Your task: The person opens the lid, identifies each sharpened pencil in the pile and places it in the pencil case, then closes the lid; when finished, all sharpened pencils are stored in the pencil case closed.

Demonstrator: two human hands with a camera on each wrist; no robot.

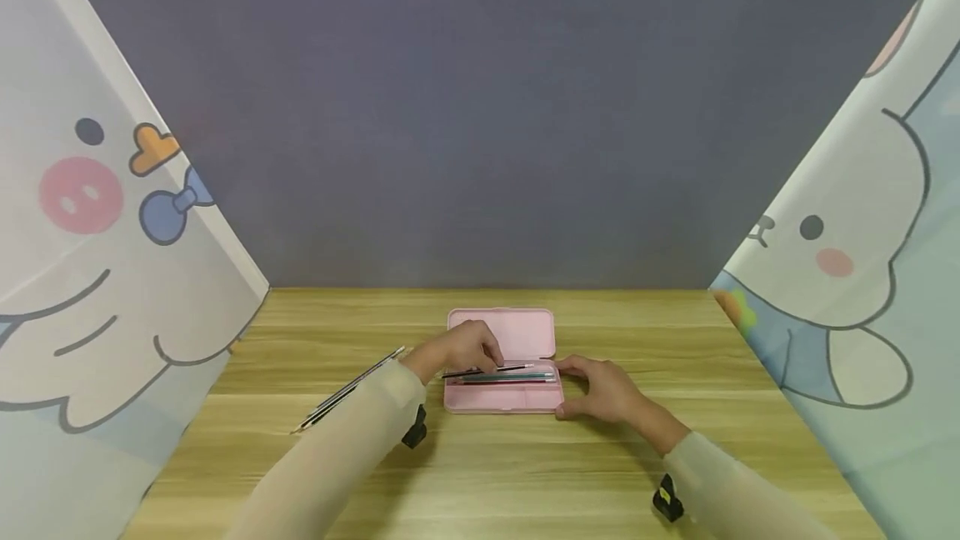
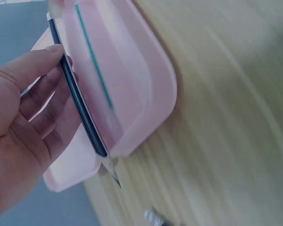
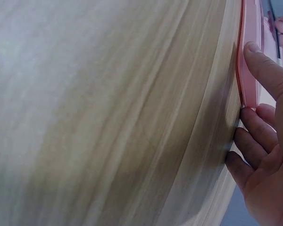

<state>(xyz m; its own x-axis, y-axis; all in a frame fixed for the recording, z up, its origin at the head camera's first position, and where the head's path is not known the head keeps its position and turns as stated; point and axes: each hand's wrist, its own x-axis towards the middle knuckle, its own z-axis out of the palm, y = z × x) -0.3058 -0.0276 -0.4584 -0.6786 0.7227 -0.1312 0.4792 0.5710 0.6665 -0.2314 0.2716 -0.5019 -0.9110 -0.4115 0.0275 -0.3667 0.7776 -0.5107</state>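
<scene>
A pink pencil case [image 1: 487,400] lies on the table with its lid [image 1: 525,332] folded back. Over the tray, my left hand [image 1: 467,347] pinches a black pencil [image 2: 80,101] between thumb and fingers; its sharpened tip points away to the left. Inside the case are a teal pencil [image 2: 92,56] and a dark reddish pencil [image 1: 517,382]. At the case's right end, my right hand [image 1: 603,390] grips the corner, the thumb [image 3: 262,63] along the near side and the fingers round the far side.
To the left, several pencils [image 1: 341,397] lie loose and slanted on the wooden table [image 1: 480,473], partly behind the left sleeve. A dark grey panel [image 1: 480,123] stands behind, with cartoon-printed panels [image 1: 112,273] on either side.
</scene>
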